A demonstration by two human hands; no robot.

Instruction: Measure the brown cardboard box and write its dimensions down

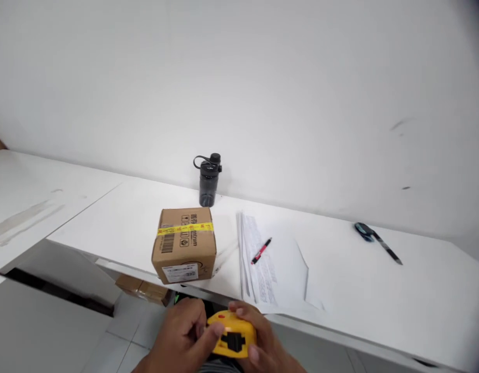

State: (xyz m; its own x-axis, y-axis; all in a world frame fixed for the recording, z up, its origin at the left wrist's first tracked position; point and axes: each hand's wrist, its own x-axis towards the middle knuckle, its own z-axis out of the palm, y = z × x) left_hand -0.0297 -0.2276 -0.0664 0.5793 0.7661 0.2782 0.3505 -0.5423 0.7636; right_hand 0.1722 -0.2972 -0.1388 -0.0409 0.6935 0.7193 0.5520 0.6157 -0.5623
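Observation:
Below the table's front edge, a yellow tape measure (234,324) with a black slider and a small red spot is held close to my body. My right hand (268,342) wraps round its right side, fingers over the top and thumb at the lower edge. My left hand (187,331) is closed at its left end, the thumb resting on the yellow case and the other fingers curled. What those curled fingers pinch is hidden. Just beyond my hands, a taped cardboard box (185,246) sits on the white table (352,295).
A dark water bottle (209,181) stands behind the box near the wall. Right of the box lie papers (288,264) with a red and black pen (262,251) on top. A box cutter (387,247) lies farther right. Small cartons (142,288) sit below the table.

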